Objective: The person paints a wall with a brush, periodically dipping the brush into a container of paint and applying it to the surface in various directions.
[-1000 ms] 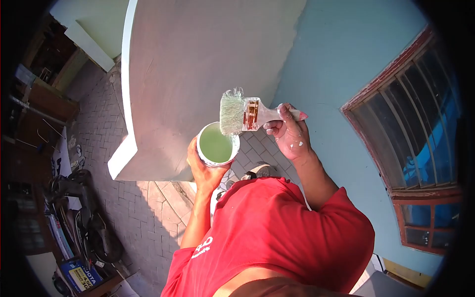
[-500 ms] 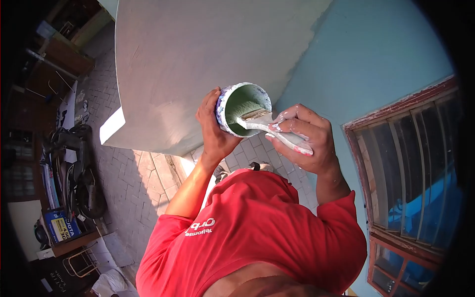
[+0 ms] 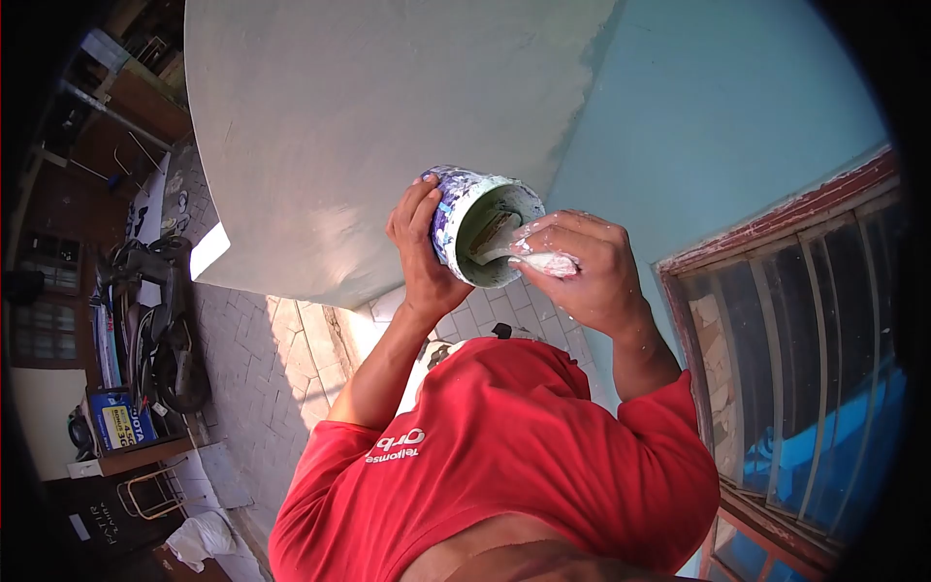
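My left hand [image 3: 419, 242] is wrapped round the side of a paint-smeared white and purple can [image 3: 452, 209]. The can is tilted, its mouth turned toward my right hand, and green paint coats the inside. My right hand [image 3: 580, 262], spotted with white paint, grips the white handle of a paintbrush [image 3: 549, 264]. The brush head is inside the can, against its inner wall. Behind the can rises a grey wall surface [image 3: 369, 116], which meets a blue-green wall [image 3: 718, 107] along an uneven paint edge.
A red-framed window [image 3: 795, 339] with bars is on the right. On the left are a parked motorcycle [image 3: 170, 330], a blue and yellow box [image 3: 114, 419] and a white bag [image 3: 201, 538]. Paving [image 3: 238, 339] lies below.
The can has tipped further toward my right hand. The brush has gone deeper into it, and my right hand has moved left, closer to the rim. The view has shifted slightly.
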A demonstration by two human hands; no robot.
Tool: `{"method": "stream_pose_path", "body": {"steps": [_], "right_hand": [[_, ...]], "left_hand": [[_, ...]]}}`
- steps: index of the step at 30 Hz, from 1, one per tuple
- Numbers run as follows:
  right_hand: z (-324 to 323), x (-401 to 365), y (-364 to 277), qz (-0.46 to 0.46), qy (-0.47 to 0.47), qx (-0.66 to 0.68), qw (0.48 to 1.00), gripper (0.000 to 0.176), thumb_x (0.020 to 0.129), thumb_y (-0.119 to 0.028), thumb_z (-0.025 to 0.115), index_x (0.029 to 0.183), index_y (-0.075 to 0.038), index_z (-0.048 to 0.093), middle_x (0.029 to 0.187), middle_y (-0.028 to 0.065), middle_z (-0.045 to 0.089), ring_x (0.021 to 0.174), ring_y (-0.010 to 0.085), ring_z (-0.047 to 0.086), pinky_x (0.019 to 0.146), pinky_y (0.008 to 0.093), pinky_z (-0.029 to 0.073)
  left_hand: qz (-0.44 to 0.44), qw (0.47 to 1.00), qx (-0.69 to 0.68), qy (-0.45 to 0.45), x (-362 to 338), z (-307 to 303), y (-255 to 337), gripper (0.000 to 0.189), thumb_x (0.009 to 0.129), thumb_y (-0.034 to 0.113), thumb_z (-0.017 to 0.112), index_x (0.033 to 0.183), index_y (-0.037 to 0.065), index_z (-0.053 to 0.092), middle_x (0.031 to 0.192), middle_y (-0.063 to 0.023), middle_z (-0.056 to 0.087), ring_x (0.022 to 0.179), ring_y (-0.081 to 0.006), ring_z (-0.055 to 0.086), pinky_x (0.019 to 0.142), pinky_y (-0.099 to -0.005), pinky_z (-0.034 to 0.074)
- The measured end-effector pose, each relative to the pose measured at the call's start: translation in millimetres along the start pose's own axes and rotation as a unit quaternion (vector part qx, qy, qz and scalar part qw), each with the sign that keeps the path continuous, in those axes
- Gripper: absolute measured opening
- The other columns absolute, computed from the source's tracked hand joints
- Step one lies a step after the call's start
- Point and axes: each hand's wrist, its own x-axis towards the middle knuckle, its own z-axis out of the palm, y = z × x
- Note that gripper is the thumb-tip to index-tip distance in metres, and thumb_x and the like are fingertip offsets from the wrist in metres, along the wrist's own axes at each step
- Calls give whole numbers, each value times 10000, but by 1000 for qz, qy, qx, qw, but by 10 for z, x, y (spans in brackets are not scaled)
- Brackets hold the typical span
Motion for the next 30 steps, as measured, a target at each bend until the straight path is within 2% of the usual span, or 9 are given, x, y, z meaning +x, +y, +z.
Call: {"method": "stream_pose_path", "body": {"steps": [8,17,20,22,25,26,27,29,30], "right_hand": [[-188,-58,249,5,7,11,1000,276,677,3,874,884,-6,693,929,127,740,882,322,732,754,387,583],[-120,58,428,17,61,17,998,279,680,14,892,866,-13,686,931,116,752,850,280,745,728,356,590],[-147,95,501,62,91,22,994,277,697,38,890,857,-6,667,930,133,757,846,252,754,730,342,601],[-153,103,557,128,106,58,984,275,734,35,888,863,5,647,917,138,751,863,212,753,745,330,612],[-110,97,664,185,158,116,963,280,756,34,884,874,7,631,881,121,736,881,170,735,747,318,616],[-88,85,696,200,163,154,954,216,821,41,829,871,10,621,923,107,716,856,153,712,745,311,610],[-56,96,702,200,167,146,954,216,821,41,829,871,10,621,923,107,716,856,153,712,745,311,610],[18,107,706,279,235,312,877,166,913,-29,758,851,4,607,955,108,713,819,147,696,691,293,582],[50,94,745,280,237,308,878,166,913,-29,758,851,4,607,955,108,713,819,147,696,691,293,582]], "left_hand": [[0,1000,-7,3,30,261,102,1137,595,219,992,1500,72,320,1519,-212,401,1425,-382,393,1182,-487,339],[-15,999,-36,-28,224,469,-219,1131,606,213,995,1499,55,319,1519,-201,397,1414,-380,403,1164,-466,358],[-23,998,-51,-43,296,630,-387,1147,592,208,1002,1503,53,322,1516,-202,403,1408,-380,407,1165,-461,354],[-36,997,-60,-30,328,732,-505,1069,566,229,975,1454,48,406,1458,-200,517,1363,-377,483,1113,-493,295],[-49,993,-91,-63,418,790,-601,1063,557,216,978,1444,43,419,1452,-198,526,1348,-374,496,1107,-486,300],[-50,991,-103,-68,449,809,-633,1065,543,214,981,1439,43,430,1451,-193,528,1338,-371,504,1100,-480,305],[-46,990,-111,-67,479,813,-677,1065,543,214,981,1439,43,430,1451,-193,528,1338,-371,504,1100,-480,305],[-34,984,-110,-136,519,802,-779,1188,517,221,1026,1490,52,366,1487,-207,463,1371,-390,440,1138,-459,322],[-32,983,-120,-138,533,825,-821,1200,498,233,1028,1487,56,373,1484,-200,472,1363,-387,452,1136,-465,313]]}}
